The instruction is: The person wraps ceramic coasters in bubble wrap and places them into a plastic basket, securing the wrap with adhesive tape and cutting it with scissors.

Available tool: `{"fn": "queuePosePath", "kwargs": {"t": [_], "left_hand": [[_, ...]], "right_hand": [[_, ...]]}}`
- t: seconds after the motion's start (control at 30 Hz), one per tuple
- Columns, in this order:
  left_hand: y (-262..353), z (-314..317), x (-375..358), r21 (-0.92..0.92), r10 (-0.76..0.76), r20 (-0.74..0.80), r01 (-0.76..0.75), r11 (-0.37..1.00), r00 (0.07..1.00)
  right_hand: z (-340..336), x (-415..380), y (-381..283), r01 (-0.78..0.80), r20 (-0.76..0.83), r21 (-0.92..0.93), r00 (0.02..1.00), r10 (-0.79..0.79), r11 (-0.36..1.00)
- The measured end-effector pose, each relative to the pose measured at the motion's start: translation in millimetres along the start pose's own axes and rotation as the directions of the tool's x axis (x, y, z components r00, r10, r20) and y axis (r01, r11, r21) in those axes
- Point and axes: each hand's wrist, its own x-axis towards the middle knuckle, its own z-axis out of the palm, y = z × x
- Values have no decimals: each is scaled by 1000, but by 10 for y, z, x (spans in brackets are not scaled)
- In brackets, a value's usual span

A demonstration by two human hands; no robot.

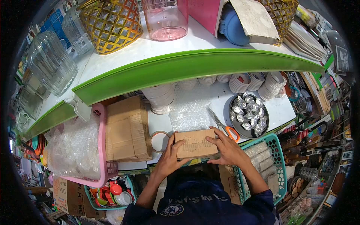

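A small brown cardboard box (195, 144) with handwriting on its face is held level at the front edge of the white shelf. My left hand (173, 150) grips its left end, and my right hand (224, 146) grips its right end, thumb on top. Just left of the box lies a roll of tape (160, 141). Scissors (228, 131) with orange handles rest to the right, beside my right hand. Behind the box, bubble wrap (190, 108) is spread over the shelf.
Flattened cardboard (126, 129) and a pink basket (101, 150) are at left. A dark bowl (249, 115) of foil-like pieces sits at right, above a teal basket (282, 165). A green-edged shelf (195, 62) overhangs stacked bowls (159, 99).
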Motion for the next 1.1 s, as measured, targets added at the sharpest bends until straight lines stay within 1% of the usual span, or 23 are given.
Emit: {"fn": "queuePosePath", "kwargs": {"t": [0.13, 0.23, 0.3, 0.33, 0.4, 0.43, 0.5, 0.53, 0.6, 0.63, 0.7, 0.73, 0.8, 0.83, 0.9, 0.93, 1.0, 1.03, 1.1], "left_hand": [[23, -15, 4, 10, -4, 3, 4, 1000, 1000], [46, -39, 13, 44, 26, -22, -25, 999, 999], [90, -63, 14, 52, -18, -11, 19, 998, 1000], [124, -88, 19, 54, -16, -14, 17, 998, 1000], [194, -139, 23, 72, -52, 22, 51, 996, 998], [205, -151, 15, 72, -52, 20, 51, 996, 998], [218, -168, -22, 95, -56, 46, 52, 994, 997], [233, -179, -38, 95, -59, 45, 54, 994, 997], [259, -199, -64, 80, -113, 93, 106, 991, 989], [261, -200, -75, 79, -114, 93, 107, 991, 989], [257, -204, -95, 31, -130, 102, 128, 991, 986], [249, -201, -98, 30, -132, 102, 129, 991, 986], [230, -192, -90, -10, -123, 104, 124, 992, 987], [232, -199, -81, -11, -123, 105, 125, 992, 987], [235, -222, -56, -25, -136, 128, 141, 990, 982], [228, -225, -56, -25, -138, 127, 142, 990, 982], [210, -225, -55, -17, -170, 170, 176, 984, 971], [210, -229, -51, -18, -171, 169, 177, 984, 971], [213, -240, -47, -20, -141, 158, 146, 989, 977]], "right_hand": [[73, -11, 74, 16, -19, 13, 1000, -16, 1000], [83, -3, 116, 55, -46, 18, 997, -54, 998], [75, -11, 125, 60, -45, 65, 997, -57, 996], [66, -17, 124, 63, -47, 64, 997, -60, 996], [32, -37, 105, 23, -10, 106, 1000, -22, 994], [13, -43, 93, 24, -10, 105, 1000, -23, 994], [-24, -58, 59, -43, 67, 136, 997, 34, 990], [-37, -64, 38, -42, 69, 137, 997, 33, 990], [-55, -71, 9, -74, 105, 135, 993, 60, 988], [-54, -68, 12, -74, 107, 135, 992, 60, 988], [-50, -62, 15, -98, 144, 213, 987, 68, 972], [-41, -61, 31, -99, 146, 213, 987, 68, 972], [-32, -47, 70, -36, 108, 218, 994, 12, 975], [-63, -38, 47, -36, 109, 218, 994, 13, 975], [-157, -6, -39, -103, 146, 174, 986, 77, 979], [-146, -7, -8, -102, 147, 174, 986, 76, 979], [-94, -22, 123, -9, -68, 286, 997, 30, 958], [-61, -23, 175, -9, -66, 286, 997, 29, 958], [5, -20, 250, -171, -215, 282, 948, 236, 944]]}}
